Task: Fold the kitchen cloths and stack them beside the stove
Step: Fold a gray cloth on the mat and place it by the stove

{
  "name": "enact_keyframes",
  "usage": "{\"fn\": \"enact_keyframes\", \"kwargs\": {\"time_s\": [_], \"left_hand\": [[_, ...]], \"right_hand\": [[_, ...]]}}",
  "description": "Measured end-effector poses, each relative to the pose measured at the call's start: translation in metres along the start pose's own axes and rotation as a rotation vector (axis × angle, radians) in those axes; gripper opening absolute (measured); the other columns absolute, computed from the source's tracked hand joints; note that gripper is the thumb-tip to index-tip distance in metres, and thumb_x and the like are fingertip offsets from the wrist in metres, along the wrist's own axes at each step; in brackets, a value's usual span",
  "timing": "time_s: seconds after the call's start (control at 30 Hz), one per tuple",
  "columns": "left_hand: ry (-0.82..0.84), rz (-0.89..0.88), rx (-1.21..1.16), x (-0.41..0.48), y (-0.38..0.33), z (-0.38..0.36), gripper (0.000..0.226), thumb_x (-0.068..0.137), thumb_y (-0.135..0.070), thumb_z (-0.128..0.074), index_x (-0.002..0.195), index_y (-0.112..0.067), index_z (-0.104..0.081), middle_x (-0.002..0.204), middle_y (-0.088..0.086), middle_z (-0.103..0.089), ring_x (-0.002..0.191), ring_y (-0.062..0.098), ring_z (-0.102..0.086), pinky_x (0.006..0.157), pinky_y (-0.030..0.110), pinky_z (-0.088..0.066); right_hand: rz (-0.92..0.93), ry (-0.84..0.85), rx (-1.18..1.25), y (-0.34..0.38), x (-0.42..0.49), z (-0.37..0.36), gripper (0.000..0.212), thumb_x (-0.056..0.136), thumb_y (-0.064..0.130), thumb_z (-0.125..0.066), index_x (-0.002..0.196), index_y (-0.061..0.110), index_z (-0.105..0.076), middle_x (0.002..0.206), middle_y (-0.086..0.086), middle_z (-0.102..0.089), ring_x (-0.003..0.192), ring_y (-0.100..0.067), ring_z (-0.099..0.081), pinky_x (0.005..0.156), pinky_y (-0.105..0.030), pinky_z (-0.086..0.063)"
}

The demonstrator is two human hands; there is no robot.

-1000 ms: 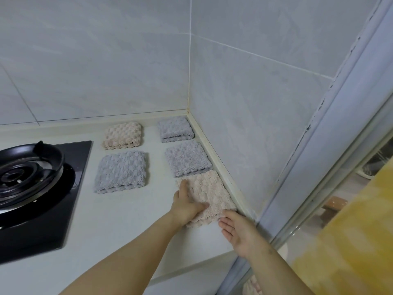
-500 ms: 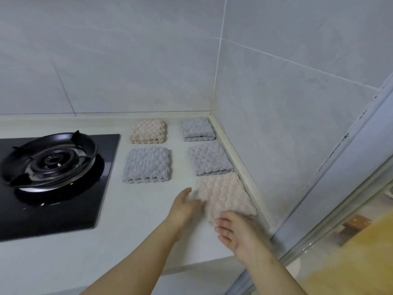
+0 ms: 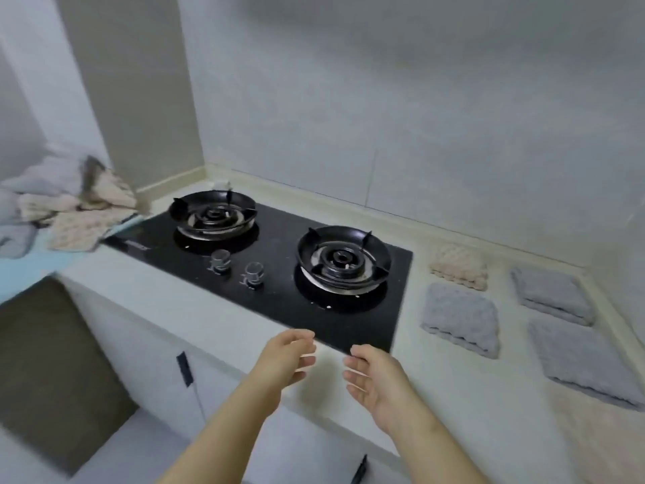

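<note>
Folded kitchen cloths (image 3: pixel 460 317) lie flat, apart, at the frame's right on the table (image 3: pixel 216 309), beside the stove (image 3: pixel 279 270); an unfolded heap (image 3: pixel 69 211) sits upper left. Left hand (image 3: pixel 284 358) and right hand (image 3: pixel 378 380) hover low centre, palms facing, each grip open and empty.

We are looking from a single head-worn camera, standing at the front edge of the pale stone counter (image 3: pixel 195 309) and facing forward and down across it toward the grey tiled back wall (image 3: pixel 419 117). We are viewing the black glass two-burner stove (image 3: pixel 279 274) from close by, near the middle of the frame. The wide lens is bending the counter's left end and right corner. We are seeing the white cabinet fronts (image 3: pixel 146 361) below the front edge. No second view is sharing this scene.
</note>
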State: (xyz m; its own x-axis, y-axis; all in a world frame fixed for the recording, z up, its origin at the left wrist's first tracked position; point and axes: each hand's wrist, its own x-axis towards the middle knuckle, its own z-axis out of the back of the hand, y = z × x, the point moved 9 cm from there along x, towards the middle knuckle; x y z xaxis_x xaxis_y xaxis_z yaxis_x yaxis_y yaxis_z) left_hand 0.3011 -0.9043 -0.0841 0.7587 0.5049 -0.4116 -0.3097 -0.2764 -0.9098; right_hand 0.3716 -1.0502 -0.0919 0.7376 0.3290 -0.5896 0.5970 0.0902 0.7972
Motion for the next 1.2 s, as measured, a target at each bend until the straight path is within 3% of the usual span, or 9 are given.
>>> {"fn": "enact_keyframes", "kwargs": {"time_s": [0.07, 0.17, 0.43, 0.73, 0.9, 1.07, 1.2], "left_hand": [[-0.113, -0.008, -0.041, -0.007, 0.0, 0.072, 0.015, 0.09, -0.014, -0.052, 0.101, -0.019, -0.061, 0.098, 0.003, -0.067, 0.092, 0.019, -0.064, 0.081, 0.031, -0.048], [-0.265, -0.008, -0.065, -0.025, -0.001, 0.173, 0.015, 0.09, -0.011, -0.05, 0.1, -0.017, -0.059, 0.087, 0.002, -0.064, 0.078, 0.015, -0.061, 0.073, 0.027, -0.047], [-0.54, -0.053, -0.124, -0.066, -0.009, 0.393, 0.013, 0.092, -0.011, -0.049, 0.095, -0.018, -0.06, 0.081, 0.004, -0.062, 0.074, 0.015, -0.056, 0.071, 0.027, -0.044], [-0.7, -0.058, -0.144, -0.033, -0.035, 0.534, 0.012, 0.093, -0.013, -0.048, 0.099, -0.017, -0.057, 0.081, 0.0, -0.06, 0.067, 0.01, -0.054, 0.059, 0.019, -0.041], [-0.757, -0.07, -0.118, 0.027, -0.073, 0.602, 0.014, 0.093, -0.013, -0.049, 0.101, -0.018, -0.058, 0.088, -0.002, -0.062, 0.076, 0.011, -0.059, 0.065, 0.021, -0.043], [-0.764, -0.031, -0.096, 0.075, -0.093, 0.659, 0.016, 0.093, -0.015, -0.048, 0.103, -0.019, -0.059, 0.094, 0.001, -0.064, 0.082, 0.013, -0.061, 0.07, 0.022, -0.045], [-0.755, -0.01, -0.091, 0.107, -0.097, 0.704, 0.016, 0.091, -0.014, -0.048, 0.1, -0.019, -0.059, 0.09, -0.001, -0.062, 0.075, 0.01, -0.06, 0.066, 0.021, -0.041]], "right_hand": [[-0.01, 0.095, -0.06, -0.012, -0.001, -0.072, 0.007, 0.092, 0.017, -0.052, 0.093, 0.013, -0.058, 0.085, -0.004, -0.061, 0.074, -0.018, -0.056, 0.07, -0.03, -0.044], [-0.031, 0.249, -0.148, -0.035, -0.01, -0.179, 0.004, 0.09, 0.016, -0.053, 0.089, 0.015, -0.057, 0.08, -0.003, -0.061, 0.067, -0.017, -0.055, 0.062, -0.027, -0.042], [-0.045, 0.516, -0.348, -0.094, -0.043, -0.405, 0.007, 0.091, 0.015, -0.053, 0.089, 0.012, -0.059, 0.082, -0.005, -0.062, 0.073, -0.019, -0.059, 0.064, -0.028, -0.045], [0.01, 0.619, -0.482, -0.103, -0.013, -0.557, 0.006, 0.092, 0.017, -0.054, 0.095, 0.014, -0.058, 0.089, -0.007, -0.063, 0.078, -0.018, -0.059, 0.06, -0.026, -0.043], [0.11, 0.628, -0.526, -0.079, 0.039, -0.643, 0.009, 0.092, 0.014, -0.05, 0.088, 0.015, -0.058, 0.088, -0.006, -0.061, 0.077, -0.019, -0.057, 0.066, -0.028, -0.046], [0.188, 0.65, -0.562, -0.059, 0.08, -0.734, 0.013, 0.087, 0.006, -0.049, 0.076, 0.013, -0.051, 0.075, -0.003, -0.05, 0.064, -0.016, -0.045, 0.054, -0.024, -0.035], [0.275, 0.607, -0.603, -0.057, 0.099, -0.786, 0.008, 0.088, 0.008, -0.052, 0.092, 0.013, -0.056, 0.083, -0.001, -0.054, 0.072, -0.016, -0.048, 0.062, -0.026, -0.038]]}}
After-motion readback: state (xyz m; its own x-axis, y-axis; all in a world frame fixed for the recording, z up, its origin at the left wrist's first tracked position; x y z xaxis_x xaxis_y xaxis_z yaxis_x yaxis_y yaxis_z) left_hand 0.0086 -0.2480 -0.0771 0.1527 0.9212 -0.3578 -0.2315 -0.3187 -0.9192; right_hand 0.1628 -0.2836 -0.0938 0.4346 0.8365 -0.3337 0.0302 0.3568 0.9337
